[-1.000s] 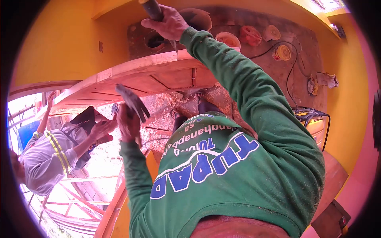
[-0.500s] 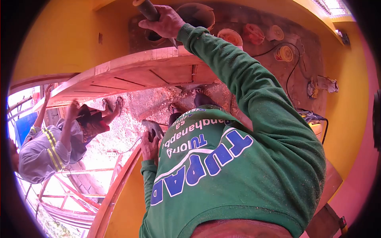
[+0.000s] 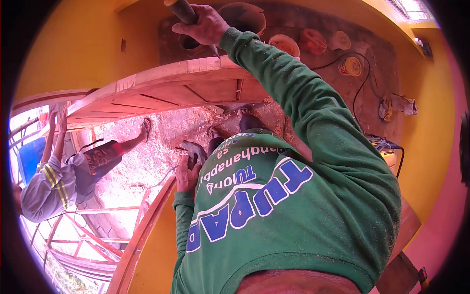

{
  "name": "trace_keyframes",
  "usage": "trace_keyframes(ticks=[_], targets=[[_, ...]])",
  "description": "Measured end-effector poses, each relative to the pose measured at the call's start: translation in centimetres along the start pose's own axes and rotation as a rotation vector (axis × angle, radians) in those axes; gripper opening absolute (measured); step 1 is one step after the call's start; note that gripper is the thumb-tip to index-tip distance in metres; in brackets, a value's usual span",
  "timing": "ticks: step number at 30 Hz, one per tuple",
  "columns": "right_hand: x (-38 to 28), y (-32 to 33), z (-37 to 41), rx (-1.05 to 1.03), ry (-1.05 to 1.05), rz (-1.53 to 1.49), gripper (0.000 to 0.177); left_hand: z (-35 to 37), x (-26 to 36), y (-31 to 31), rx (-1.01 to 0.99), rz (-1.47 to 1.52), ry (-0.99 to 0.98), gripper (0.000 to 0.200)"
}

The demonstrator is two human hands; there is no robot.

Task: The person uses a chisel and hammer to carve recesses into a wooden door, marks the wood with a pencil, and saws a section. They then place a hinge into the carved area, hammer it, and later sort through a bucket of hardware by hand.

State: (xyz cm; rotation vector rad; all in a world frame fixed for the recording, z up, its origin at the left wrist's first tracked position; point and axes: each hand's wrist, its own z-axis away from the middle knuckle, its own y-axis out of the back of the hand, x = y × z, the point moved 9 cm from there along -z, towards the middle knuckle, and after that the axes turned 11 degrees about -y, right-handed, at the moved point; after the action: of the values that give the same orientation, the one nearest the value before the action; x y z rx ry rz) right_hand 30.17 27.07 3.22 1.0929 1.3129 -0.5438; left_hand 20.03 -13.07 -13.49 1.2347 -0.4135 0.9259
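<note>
My right hand (image 3: 208, 25) is closed around the thick wooden handle of a chisel-like tool (image 3: 181, 11). Its narrow metal tip points down at the upper edge of a long panelled wooden door (image 3: 161, 90) standing on its side. Low at my left side, my left hand (image 3: 186, 175) is wrapped around a dark grey tool (image 3: 197, 151), whose kind I cannot tell. My green sleeve and shirt front (image 3: 274, 215) fill much of the view.
A co-worker (image 3: 54, 181) in a grey top reaches both arms up to the door's far left end. Wood shavings (image 3: 161, 127) cover the floor. Beyond the door lie buckets (image 3: 284, 45) and a black cord (image 3: 364, 83). A wooden frame (image 3: 142, 240) stands at lower left.
The co-worker has shifted left, bringing both arms together at the door's end, with one leg stretched out. My left hand and its tool have turned slightly; my right hand has hardly moved.
</note>
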Motion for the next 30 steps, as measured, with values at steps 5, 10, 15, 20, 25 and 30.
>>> trace_keyframes(ticks=[5, 10, 15, 20, 25, 30], targets=[[0.1, -0.2, -0.3, 0.005, 0.018, 0.073, 0.036, 0.1, 0.4, 0.1, 0.013, -0.053, -0.033, 0.036], [0.2, -0.1, -0.1, -0.002, 0.019, 0.034, 0.035, 0.3, -0.5, -0.6, -0.006, 0.001, 0.02, 0.037], [0.4, -0.4, -0.1, -0.018, 0.041, 0.074, 0.029, -0.7, 1.4, 1.2, 0.0, -0.022, 0.027, 0.032], [1.4, -0.6, -0.1, -0.017, 0.092, 0.076, 0.022, -3.4, 11.1, 10.0, 0.223, 0.41, -0.094, 0.034], [3.7, -0.5, -1.2, -0.039, 0.217, -0.063, 0.02, -7.0, 13.3, 12.0, 0.269, 0.034, -0.18, 0.04], [2.2, 0.3, -0.2, -0.109, -0.09, -0.293, 0.025, -10.5, 24.6, 20.4, 0.476, -0.173, -0.5, 0.033]])
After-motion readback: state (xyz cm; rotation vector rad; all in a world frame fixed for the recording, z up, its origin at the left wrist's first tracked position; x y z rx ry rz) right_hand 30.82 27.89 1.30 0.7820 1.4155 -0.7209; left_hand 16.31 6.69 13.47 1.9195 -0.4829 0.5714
